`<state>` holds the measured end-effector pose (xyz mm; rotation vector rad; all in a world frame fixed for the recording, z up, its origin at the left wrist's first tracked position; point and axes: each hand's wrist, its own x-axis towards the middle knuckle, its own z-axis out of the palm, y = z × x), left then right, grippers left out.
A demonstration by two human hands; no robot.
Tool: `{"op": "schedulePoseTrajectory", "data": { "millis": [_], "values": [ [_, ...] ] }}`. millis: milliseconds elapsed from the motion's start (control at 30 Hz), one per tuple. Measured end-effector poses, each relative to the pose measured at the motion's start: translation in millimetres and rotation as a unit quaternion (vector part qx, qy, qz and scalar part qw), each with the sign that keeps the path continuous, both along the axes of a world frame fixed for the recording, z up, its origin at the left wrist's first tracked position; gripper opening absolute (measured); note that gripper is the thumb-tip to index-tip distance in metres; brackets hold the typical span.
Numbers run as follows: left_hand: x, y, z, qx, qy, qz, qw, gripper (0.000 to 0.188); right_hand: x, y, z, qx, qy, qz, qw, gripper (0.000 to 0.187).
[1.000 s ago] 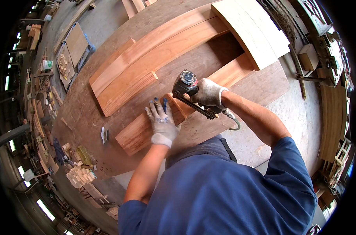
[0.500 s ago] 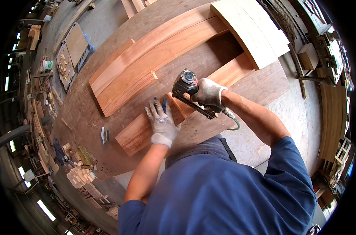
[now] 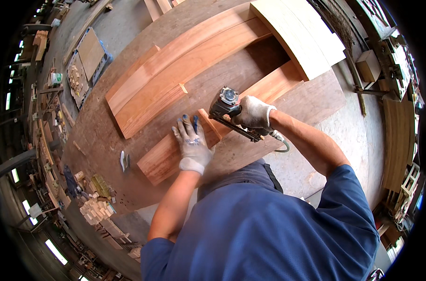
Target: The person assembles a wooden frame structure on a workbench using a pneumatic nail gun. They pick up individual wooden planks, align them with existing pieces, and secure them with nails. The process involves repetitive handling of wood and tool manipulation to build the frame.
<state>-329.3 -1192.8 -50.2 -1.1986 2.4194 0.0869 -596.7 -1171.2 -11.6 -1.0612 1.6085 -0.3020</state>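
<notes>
My left hand (image 3: 194,146), in a stained work glove, lies with fingers spread on a reddish wooden board (image 3: 160,161) near my body. A thin wooden strip (image 3: 210,124) crosses that board just right of my fingertips. My gloved right hand (image 3: 255,112) is wrapped round the handle of a black nail gun (image 3: 226,104), whose nose is by the right side of the strip; whether it touches the wood I cannot tell. A green air hose (image 3: 284,147) trails from its handle. Past the hands, long reddish boards (image 3: 175,70) lie side by side, with a pale panel (image 3: 299,40) over their right ends.
All this rests on a wide plywood worktop (image 3: 93,154). A white and dark small item (image 3: 123,161) lies on its left part. Wood offcuts (image 3: 96,210) are piled at the lower left. A blue-edged pallet (image 3: 89,58) with wood stands beyond the worktop, and a wooden block (image 3: 368,65) to the right.
My right hand and the nail gun have shifted slightly right and toward me. My left hand stays flat on the board.
</notes>
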Motion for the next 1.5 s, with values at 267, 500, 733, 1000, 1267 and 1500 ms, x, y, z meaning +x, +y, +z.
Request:
{"op": "schedulePoseTrajectory", "data": {
  "millis": [267, 500, 733, 1000, 1267, 1500],
  "values": [
    [0.9, -0.9, -1.2, 0.003, 0.004, 0.001, 1.000, 0.124, -1.0, -3.0, 2.2, 0.026, -0.003, 0.025, 0.999, 0.035],
    [1.1, -0.6, -1.3, 0.002, -0.002, 0.001, 1.000, 0.125, -0.5, -0.3, 3.9, 0.017, -0.009, 0.011, 1.000, 0.038],
    [0.3, -1.5, -1.6, 0.006, -0.009, 0.001, 1.000, 0.125, -1.5, -0.9, 4.9, 0.012, 0.010, 0.019, 1.000, 0.042],
    [-2.6, -1.7, 0.4, 0.010, 0.002, 0.009, 1.000, 0.126, -17.9, 16.1, -21.5, 0.000, -0.052, -0.036, 0.998, 0.036],
    [11.8, -4.3, -18.5, -0.010, 0.041, -0.007, 0.999, 0.128, 8.5, 22.0, 20.4, -0.079, -0.095, -0.068, 0.990, 0.019],
    [60.9, 28.6, -49.3, -0.074, 0.184, -0.020, 0.980, 0.099, 77.1, -12.1, 97.9, -0.075, -0.075, -0.061, 0.992, 0.022]
  ]
}}
